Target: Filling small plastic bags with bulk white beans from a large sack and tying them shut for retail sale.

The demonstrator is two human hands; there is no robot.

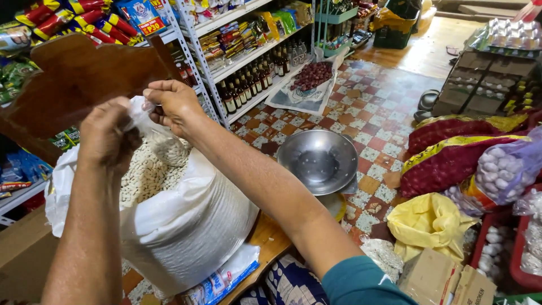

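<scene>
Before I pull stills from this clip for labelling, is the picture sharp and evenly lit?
Head view: wide-angle bending tilts the shelves; the left hand and right hand on the clear bag are sharp; daylight brightens the far floor, and the metal bowl shows only soft sheen.

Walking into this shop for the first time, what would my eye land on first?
Most likely the big white sack of pale beans at lower left, with the person's left hand and right hand holding a small clear plastic bag of beans above its open mouth. Next, the shiny round metal bowl at the centre over the red-and-cream tiled floor. At right lie red mesh sacks with yellow bands.
</scene>
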